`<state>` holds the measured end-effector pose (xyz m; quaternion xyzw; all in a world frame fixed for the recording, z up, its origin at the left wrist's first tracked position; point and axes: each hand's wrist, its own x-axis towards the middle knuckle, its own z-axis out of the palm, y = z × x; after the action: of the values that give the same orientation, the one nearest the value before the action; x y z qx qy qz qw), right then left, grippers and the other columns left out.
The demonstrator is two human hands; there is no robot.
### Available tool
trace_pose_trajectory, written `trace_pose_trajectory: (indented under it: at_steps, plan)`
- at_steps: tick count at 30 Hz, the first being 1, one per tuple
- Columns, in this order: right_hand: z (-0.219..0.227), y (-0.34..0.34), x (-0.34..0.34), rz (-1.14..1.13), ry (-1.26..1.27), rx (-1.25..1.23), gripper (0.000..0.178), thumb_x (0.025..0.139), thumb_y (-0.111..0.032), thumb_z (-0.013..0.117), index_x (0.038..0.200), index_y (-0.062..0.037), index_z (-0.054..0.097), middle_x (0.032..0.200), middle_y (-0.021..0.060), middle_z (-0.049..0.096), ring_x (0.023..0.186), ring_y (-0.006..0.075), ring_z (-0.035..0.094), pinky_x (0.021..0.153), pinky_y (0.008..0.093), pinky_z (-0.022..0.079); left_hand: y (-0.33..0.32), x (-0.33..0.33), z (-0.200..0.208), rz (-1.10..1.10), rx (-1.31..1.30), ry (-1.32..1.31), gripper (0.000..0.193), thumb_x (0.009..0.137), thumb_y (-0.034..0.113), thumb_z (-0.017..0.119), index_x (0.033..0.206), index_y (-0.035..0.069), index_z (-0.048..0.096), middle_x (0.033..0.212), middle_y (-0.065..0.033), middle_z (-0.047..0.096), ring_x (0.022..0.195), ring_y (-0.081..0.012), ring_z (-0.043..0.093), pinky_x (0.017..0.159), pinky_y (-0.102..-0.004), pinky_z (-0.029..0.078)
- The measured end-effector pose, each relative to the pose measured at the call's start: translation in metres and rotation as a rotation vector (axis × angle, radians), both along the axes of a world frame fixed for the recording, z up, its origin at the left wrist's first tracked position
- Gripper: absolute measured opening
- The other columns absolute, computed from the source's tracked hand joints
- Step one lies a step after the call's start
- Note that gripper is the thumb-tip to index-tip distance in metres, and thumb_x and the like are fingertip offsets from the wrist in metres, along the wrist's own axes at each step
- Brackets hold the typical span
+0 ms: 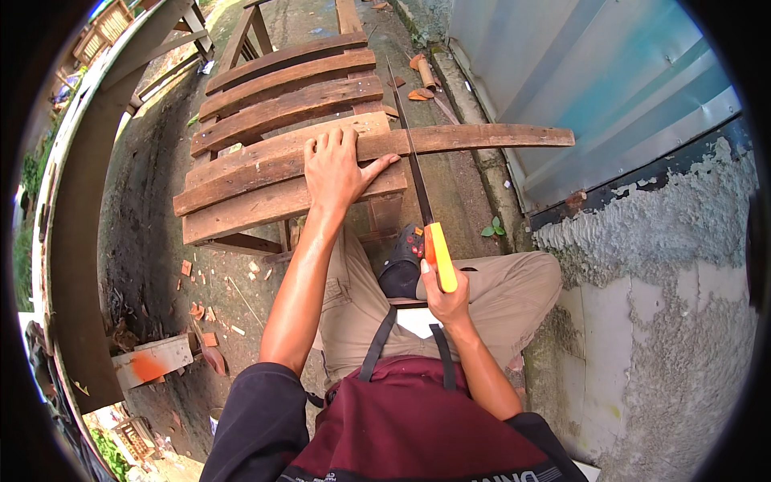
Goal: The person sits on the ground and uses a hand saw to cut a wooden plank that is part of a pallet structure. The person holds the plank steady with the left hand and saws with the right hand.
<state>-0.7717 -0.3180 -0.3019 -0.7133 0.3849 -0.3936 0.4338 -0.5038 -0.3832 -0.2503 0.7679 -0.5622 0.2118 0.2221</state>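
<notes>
A long brown wooden plank (490, 136) lies across a slatted wooden bench (293, 106), its right end jutting past the bench toward the metal wall. My left hand (335, 170) presses down on the plank, fingers bent over it and thumb spread along it to the right. In my right hand (446, 299) is a handsaw (418, 183), gripped by its yellow and orange handle. The dark, narrow blade points away from me and crosses the plank just right of my left thumb. Whether its teeth have cut into the wood cannot be made out.
Close on the right stand a corrugated metal wall (594, 72) and a rough plastered wall (675, 345). A wooden frame (76, 241) runs along the left. Wood scraps (210, 339) litter the ground. My bent legs and one dark clog (408, 245) are below the bench.
</notes>
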Motion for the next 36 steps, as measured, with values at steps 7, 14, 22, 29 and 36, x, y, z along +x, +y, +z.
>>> trace_pose_trajectory:
  at_steps: [7, 14, 22, 29, 36]
  plan:
    - [0.001, 0.095, -0.082, -0.019, 0.140, -0.093, 0.007, 0.089, -0.002, 0.066, 0.087, 0.0047, 0.065, 0.062, 0.0125, 0.056, 0.047, 0.0287, 0.057, 0.047, 0.0376, 0.045, 0.003, -0.003, 0.004, 0.010, 0.065, 0.092, 0.074, 0.078, 0.072, 0.072, 0.104, 0.003, 0.068, 0.103, -0.0130, 0.065, 0.106, -0.0319, 0.060, 0.101, -0.0474, 0.040]
    - [0.061, 0.037, -0.025, -0.124, 0.023, 0.131, 0.018, 0.095, -0.008, 0.065, 0.084, 0.0058, 0.066, 0.060, 0.0055, 0.056, 0.053, 0.0102, 0.056, 0.049, 0.0315, 0.042, -0.001, -0.006, 0.003, 0.007, -0.040, 0.089, 0.071, 0.078, 0.068, 0.075, 0.107, 0.003, 0.069, 0.105, -0.0123, 0.065, 0.107, -0.0322, 0.059, 0.105, -0.0483, 0.038]
    - [0.068, -0.021, 0.039, -0.107, -0.070, 0.158, 0.013, 0.092, -0.009, 0.066, 0.085, 0.0020, 0.066, 0.060, 0.0095, 0.059, 0.055, 0.0155, 0.060, 0.054, 0.0345, 0.046, -0.003, -0.003, 0.006, 0.009, -0.035, 0.018, 0.070, 0.078, 0.069, 0.074, 0.105, 0.004, 0.068, 0.104, -0.0140, 0.065, 0.104, -0.0319, 0.060, 0.099, -0.0471, 0.039]
    - [0.080, 0.077, -0.062, -0.045, 0.149, 0.090, 0.008, 0.089, -0.003, 0.067, 0.087, 0.0048, 0.068, 0.060, 0.0093, 0.058, 0.050, 0.0165, 0.059, 0.050, 0.0320, 0.045, 0.000, -0.004, 0.001, 0.026, 0.004, 0.048, 0.071, 0.078, 0.070, 0.073, 0.106, 0.005, 0.068, 0.103, -0.0131, 0.064, 0.102, -0.0320, 0.059, 0.100, -0.0469, 0.038]
    - [0.070, -0.057, 0.054, -0.131, -0.004, 0.215, 0.026, 0.093, -0.014, 0.067, 0.074, 0.0023, 0.061, 0.056, 0.0091, 0.053, 0.053, 0.0114, 0.051, 0.052, 0.0357, 0.041, -0.005, -0.004, 0.001, 0.022, -0.037, 0.080, 0.070, 0.078, 0.069, 0.074, 0.105, 0.004, 0.068, 0.103, -0.0131, 0.062, 0.101, -0.0328, 0.057, 0.098, -0.0458, 0.039]
